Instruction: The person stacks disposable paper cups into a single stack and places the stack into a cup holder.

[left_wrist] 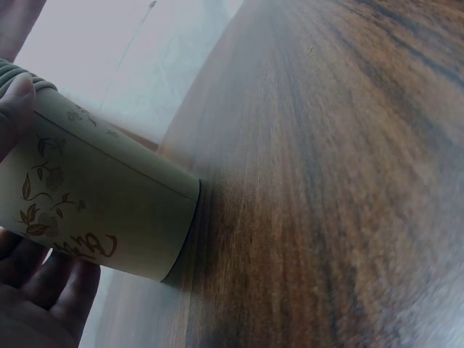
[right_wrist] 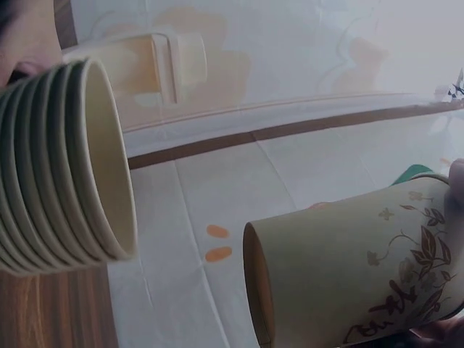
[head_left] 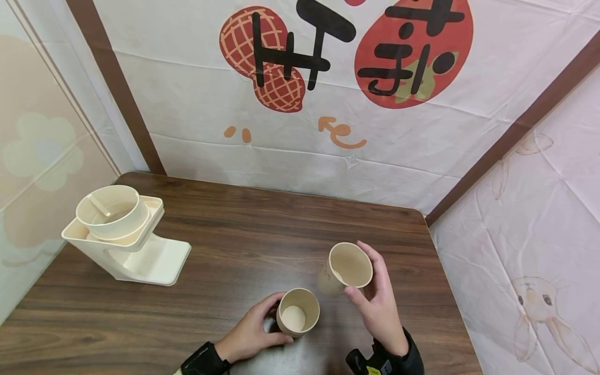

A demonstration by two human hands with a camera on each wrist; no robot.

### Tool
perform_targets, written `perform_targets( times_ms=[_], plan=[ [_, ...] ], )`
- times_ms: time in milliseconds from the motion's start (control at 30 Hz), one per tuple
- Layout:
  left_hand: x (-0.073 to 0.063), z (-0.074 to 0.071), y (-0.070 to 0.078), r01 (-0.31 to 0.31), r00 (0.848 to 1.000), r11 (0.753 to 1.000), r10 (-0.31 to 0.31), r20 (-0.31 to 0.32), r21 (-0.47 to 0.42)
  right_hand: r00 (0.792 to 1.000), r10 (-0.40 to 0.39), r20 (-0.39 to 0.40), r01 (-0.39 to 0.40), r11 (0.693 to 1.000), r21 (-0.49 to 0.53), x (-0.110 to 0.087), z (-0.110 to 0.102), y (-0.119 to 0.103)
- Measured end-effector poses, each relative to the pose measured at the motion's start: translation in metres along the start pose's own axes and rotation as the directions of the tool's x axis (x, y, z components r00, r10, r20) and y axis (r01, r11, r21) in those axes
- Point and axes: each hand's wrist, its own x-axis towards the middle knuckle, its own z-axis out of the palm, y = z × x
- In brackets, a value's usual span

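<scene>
My left hand (head_left: 250, 329) grips a stack of nested paper cups (head_left: 298, 295), thumb on the near side and fingers round the far side. Several rims of that stack (right_wrist: 69, 167) show in the right wrist view. Its base stands at the wooden tabletop in the left wrist view, where a brown leaf-and-flower print runs along the outer paper cup (left_wrist: 101, 188). To the right and farther back, my right hand (head_left: 382, 307) holds a single paper cup (head_left: 334, 281) between thumb and fingers, tilted with its mouth toward me. Brown print marks this cup (right_wrist: 362, 268) too.
A cream plastic stand (head_left: 164, 260) is at the table's left, bearing a round cream container (head_left: 112, 224) with a bar across its inside. Printed cloth (head_left: 281, 161) hangs along the back edge of the brown wooden table (head_left: 234, 229), with more cloth at both sides.
</scene>
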Motion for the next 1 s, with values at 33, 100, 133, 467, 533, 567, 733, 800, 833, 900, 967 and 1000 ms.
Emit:
perform_targets(
  times_ms=[33, 100, 133, 467, 533, 567, 733, 800, 833, 900, 967, 1000],
  plan=[
    [0.000, 0.000, 0.000, -0.002, 1.000, 1.000, 0.002, 0.001, 0.001, 1.000, -0.003, 0.010, 0.003, 1.000, -0.004, -0.001, 0.001, 0.000],
    [0.000, 0.000, 0.000, -0.003, 1.000, 1.000, 0.003, 0.001, 0.002, 1.000, -0.007, 0.030, 0.008, 1.000, -0.014, -0.002, 0.004, 0.000],
    [0.000, 0.000, 0.001, 0.000, 1.000, 1.000, 0.000, 0.003, 0.000, 0.999, -0.007, 0.038, 0.008, 1.000, -0.017, -0.003, 0.005, 0.000],
    [0.000, 0.000, 0.002, -0.006, 1.000, 1.000, 0.006, 0.002, 0.009, 0.992, -0.023, 0.128, 0.025, 1.000, -0.009, -0.008, 0.017, 0.006],
    [0.000, 0.000, 0.002, -0.015, 1.000, 1.000, 0.015, -0.003, 0.012, 0.989, -0.021, 0.146, 0.023, 1.000, -0.009, -0.010, 0.019, 0.007],
    [0.000, 0.000, 0.002, -0.019, 1.000, 1.000, 0.019, -0.005, 0.014, 0.988, -0.020, 0.155, 0.022, 1.000, -0.007, -0.011, 0.020, 0.008],
    [0.001, 0.001, 0.000, -0.017, 1.000, 1.000, 0.017, -0.004, 0.013, 0.982, -0.006, 0.188, 0.010, 1.000, -0.017, -0.016, 0.026, 0.012],
    [0.001, 0.001, -0.001, -0.002, 1.000, 1.000, 0.002, 0.002, 0.008, 0.980, -0.001, 0.197, 0.006, 1.000, -0.026, -0.018, 0.028, 0.015],
    [0.001, 0.000, -0.001, 0.008, 1.000, 1.000, -0.008, 0.006, 0.003, 0.979, 0.000, 0.202, 0.007, 0.999, -0.032, -0.019, 0.029, 0.016],
    [0.001, 0.000, -0.002, 0.022, 1.000, 1.000, -0.022, 0.012, -0.002, 0.978, 0.001, 0.207, 0.008, 0.999, -0.043, -0.020, 0.030, 0.018],
    [0.001, 0.000, -0.001, 0.029, 0.999, 1.000, -0.029, 0.014, -0.004, 0.978, 0.006, 0.209, 0.005, 0.999, -0.048, -0.022, 0.032, 0.020],
    [0.001, -0.001, -0.001, 0.027, 1.000, 1.000, -0.027, 0.013, -0.003, 0.978, 0.005, 0.210, 0.005, 0.999, -0.049, -0.022, 0.032, 0.021]
  ],
)
